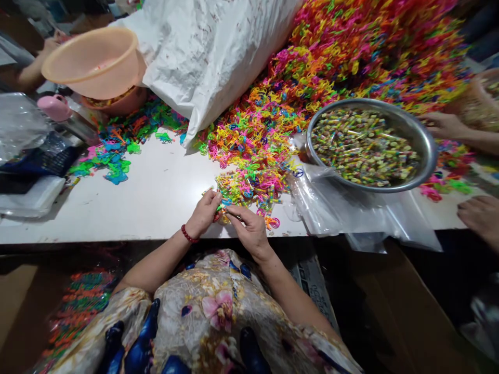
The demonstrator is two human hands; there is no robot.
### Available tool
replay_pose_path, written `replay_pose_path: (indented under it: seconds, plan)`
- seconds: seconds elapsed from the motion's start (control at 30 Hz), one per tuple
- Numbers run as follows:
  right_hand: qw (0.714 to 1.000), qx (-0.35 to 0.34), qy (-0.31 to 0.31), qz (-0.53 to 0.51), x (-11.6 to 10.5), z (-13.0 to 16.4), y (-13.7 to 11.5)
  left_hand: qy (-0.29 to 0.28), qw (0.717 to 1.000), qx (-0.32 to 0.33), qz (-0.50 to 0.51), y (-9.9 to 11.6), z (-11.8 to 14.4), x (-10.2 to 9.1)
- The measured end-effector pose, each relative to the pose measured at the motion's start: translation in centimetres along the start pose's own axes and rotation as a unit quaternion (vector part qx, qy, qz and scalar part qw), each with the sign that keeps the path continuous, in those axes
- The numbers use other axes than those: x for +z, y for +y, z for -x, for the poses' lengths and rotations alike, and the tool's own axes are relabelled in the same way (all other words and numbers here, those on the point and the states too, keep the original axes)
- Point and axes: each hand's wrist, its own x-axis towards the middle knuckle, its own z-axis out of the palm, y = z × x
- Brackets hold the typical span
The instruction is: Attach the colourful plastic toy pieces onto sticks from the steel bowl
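Note:
My left hand (205,213), with a red bead bracelet at the wrist, and my right hand (249,226) meet at the near edge of the white table (156,197). Both pinch a small bunch of bright plastic toy pieces (221,208) between the fingertips. Just beyond my fingers lies a small heap of the same neon pieces (249,189). It joins a very large pile of them (351,52) across the back right. A steel bowl (423,140) filled with small wrapped candies stands to the right.
Clear plastic bags (343,208) lie under and in front of the bowl. A big white sack (210,52) leans at the back, peach plastic basins (93,62) to its left. Other people's hands (481,218) reach in from the right and the far left.

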Motion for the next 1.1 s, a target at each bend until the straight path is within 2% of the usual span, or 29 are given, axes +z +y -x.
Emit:
replay_pose_path:
  seconds: [0.2, 0.33, 0.4, 0.47, 0.57, 0.67, 0.77, 0.83, 0.87, 0.97, 1.03, 1.1]
  plan:
    - [0.995, -0.063, -0.036, 0.063, 0.6, 0.0, -0.7, -0.018, 0.999, -0.017, 0.024, -0.2, -0.1, 0.1]
    - [0.986, -0.105, -0.039, 0.127, -0.6, -1.5, -0.1, 0.022, 0.999, 0.039, -0.004, -0.5, -2.0, 0.0]
    - [0.977, -0.128, -0.001, 0.172, -2.1, -3.0, 0.3, 0.066, 0.995, 0.059, -0.04, -0.2, -4.2, -0.4]
    - [0.955, -0.143, 0.074, 0.25, -4.0, -4.7, 0.8, 0.106, 0.986, 0.071, -0.11, 0.6, -7.0, -1.0]
    - [0.912, -0.135, 0.161, 0.353, -6.5, -6.2, 1.6, 0.128, 0.938, 0.151, -0.283, 1.9, -11.6, -1.6]
    - [0.902, -0.137, 0.162, 0.376, -8.9, -6.4, 2.1, 0.09, 0.868, 0.222, -0.435, 2.4, -15.4, -1.4]
    - [0.891, -0.13, 0.158, 0.406, -12.8, -7.1, 2.3, 0.072, 0.811, 0.222, -0.536, 1.7, -18.1, -0.8]
    - [0.872, -0.096, 0.17, 0.449, -16.8, -8.4, 2.3, 0.092, 0.782, 0.225, -0.573, 0.9, -19.4, -0.7]
    - [0.86, -0.065, 0.175, 0.475, -19.1, -9.2, 2.3, 0.103, 0.777, 0.227, -0.579, 0.5, -19.9, -0.8]
    - [0.818, 0.082, 0.164, 0.545, -25.4, -12.2, 2.6, 0.128, 0.79, 0.228, -0.555, -0.5, -20.3, -1.3]
    - [0.791, 0.188, 0.136, 0.566, -28.0, -14.4, 3.2, 0.139, 0.807, 0.235, -0.524, -0.9, -20.0, -1.7]
    - [0.77, 0.272, 0.11, 0.566, -28.9, -16.6, 4.1, 0.15, 0.812, 0.251, -0.505, -1.1, -19.4, -1.9]
